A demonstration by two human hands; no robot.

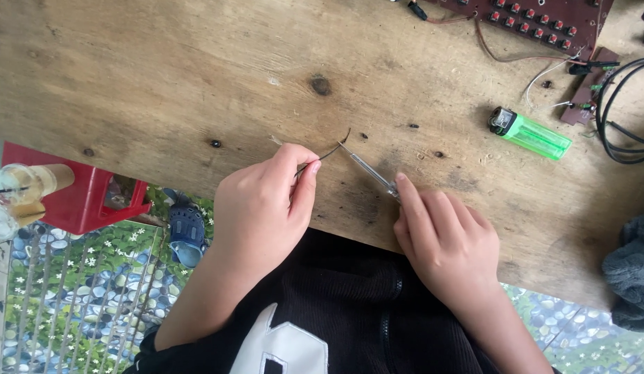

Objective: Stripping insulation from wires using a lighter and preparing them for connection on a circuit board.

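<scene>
The left hand [263, 201] pinches a thin dark wire [330, 152] between thumb and forefinger; the right hand [443, 242] grips a clear-handled screwdriver [369, 171], its tip meeting the wire above the wooden table [162, 76]. A green lighter [531, 134] lies well apart.

We seem to be at a makeshift home electronics bench: a rough wooden tabletop [162, 76] carries a circuit board [543, 21] with red buttons, loose wires [623, 104] and a green lighter [531, 133], above patterned flooring [79, 291].
</scene>
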